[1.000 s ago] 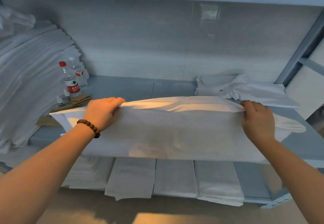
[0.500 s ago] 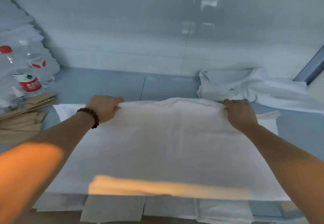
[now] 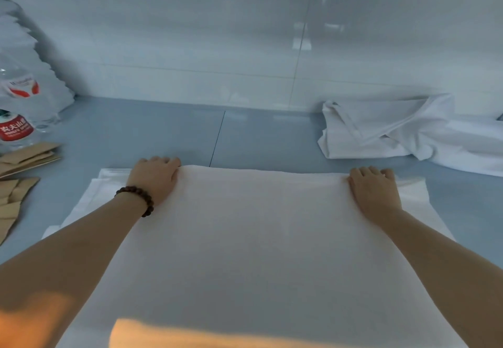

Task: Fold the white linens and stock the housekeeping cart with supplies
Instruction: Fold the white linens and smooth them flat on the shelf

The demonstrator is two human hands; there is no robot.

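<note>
Since the earlier frame the raised edge of the linen [image 3: 258, 238] has been carried forward and laid down, so that the cloth is now spread flat on the shelf [image 3: 168, 135] rather than held up.

The left hand [image 3: 156, 177] is set at the far left of the upper layer, its fingers curled over the far edge and holding it. The right hand [image 3: 374, 192] is laid on the far right of the same edge with fingers bent; whether cloth is pinched beneath it cannot be told.

The linen is judged light, soft and limp. No shape will be kept when it is lifted, and it is likely to sag between two grips and slide on the smooth shelf. It is best taken by pinching both layers together at the corners or along a folded edge, with the hands well apart so that the span is kept taut.

The far edge is laid across the view, parallel to the wall. A lower layer is seen projecting at both ends, so the layers are not squared. The near edge is cut off by the frame, so the long axis cannot be fixed; it is judged to run left to right.

A crumpled cloth [image 3: 394, 129] is left at the far right, and bottles [image 3: 16, 129] at the far left.
</note>
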